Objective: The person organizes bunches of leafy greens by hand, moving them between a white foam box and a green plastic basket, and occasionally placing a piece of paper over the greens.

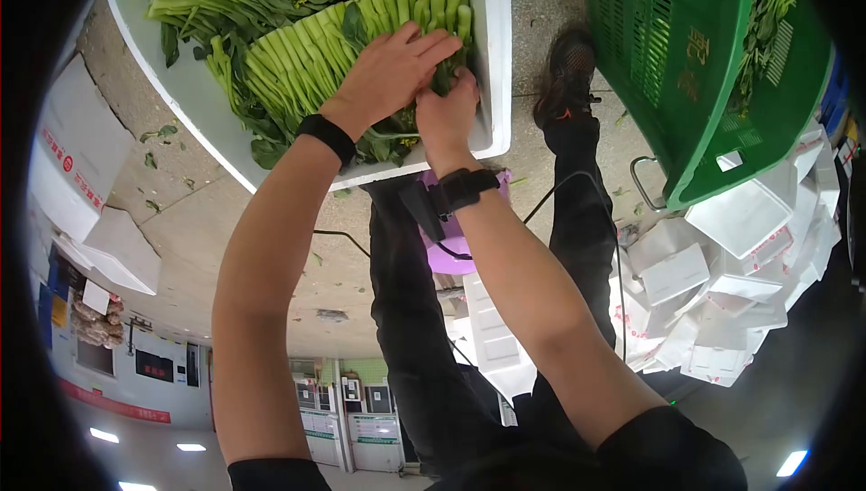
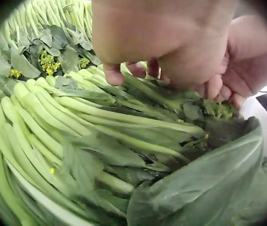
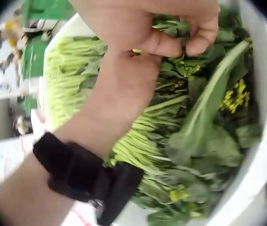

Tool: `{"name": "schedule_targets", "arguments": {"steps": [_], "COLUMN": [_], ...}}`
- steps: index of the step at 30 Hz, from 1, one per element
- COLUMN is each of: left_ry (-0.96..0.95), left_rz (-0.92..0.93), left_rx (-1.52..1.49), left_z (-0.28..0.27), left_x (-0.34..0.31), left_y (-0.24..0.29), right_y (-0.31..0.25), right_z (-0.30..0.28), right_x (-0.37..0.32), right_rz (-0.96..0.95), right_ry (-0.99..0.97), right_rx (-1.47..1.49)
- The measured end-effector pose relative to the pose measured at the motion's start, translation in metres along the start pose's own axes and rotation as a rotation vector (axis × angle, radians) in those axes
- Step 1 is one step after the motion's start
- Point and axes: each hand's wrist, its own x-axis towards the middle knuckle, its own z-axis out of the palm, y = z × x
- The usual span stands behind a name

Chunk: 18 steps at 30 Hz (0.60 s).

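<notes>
Leafy green stalks with yellow flowers [image 3: 237, 96] fill a white foam box [image 1: 492, 49]. At the box's near right corner, my left hand [image 1: 390, 74] lies over a row of stalks [image 1: 298, 62]. In the left wrist view, the fingers of that left hand [image 2: 164, 42] curl down around greens. My right hand [image 1: 448, 121] is close beside it, its bent fingers and thumb at the leaves along the wall. The right wrist view shows the right hand [image 3: 143, 26] with thumb and finger around leafy greens, partly over the left hand [image 3: 124, 87]. The greens hide some fingertips.
A green crate [image 1: 681, 58] holding more greens stands at the right. White foam boxes [image 1: 735, 220] are heaped below it, and others [image 1: 81, 157] stand at the far left. A purple object [image 1: 449, 252] is between the legs; a dark cable [image 1: 577, 175] runs beside it.
</notes>
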Motion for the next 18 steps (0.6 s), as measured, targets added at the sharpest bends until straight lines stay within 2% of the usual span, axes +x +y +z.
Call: {"name": "schedule_targets", "arguments": {"steps": [2,3,5,8,13,16,18], "left_ry": [0.018,0.039,0.059,0.146,0.301,0.220,0.245], "left_rz": [-0.002,-0.010,-0.033,-0.064,-0.069,-0.083,-0.063], "left_rx": [-0.045,-0.095,-0.109,-0.164,-0.222,-0.141,-0.114], "left_z": [-0.005,-0.005,-0.003,0.001,0.007,0.006,0.010], "left_x": [0.003,0.003,0.002,0.011,0.025,0.030,0.036], "left_y": [0.000,0.000,-0.002,-0.002,-0.003,-0.001,0.001], "right_y": [0.012,0.000,-0.016,-0.007,0.005,0.003,0.003], "right_z": [-0.003,-0.011,-0.029,-0.025,-0.019,-0.025,-0.023], "right_x": [0.006,0.002,-0.009,-0.004,-0.006,-0.006,-0.006], "right_rz": [-0.011,-0.006,0.236,0.289,0.238,0.204,0.156], "right_ry": [-0.143,-0.141,-0.216,-0.208,-0.190,-0.213,-0.196], "right_rx": [0.218,0.224,0.528,0.698,0.732,0.674,0.675]}}
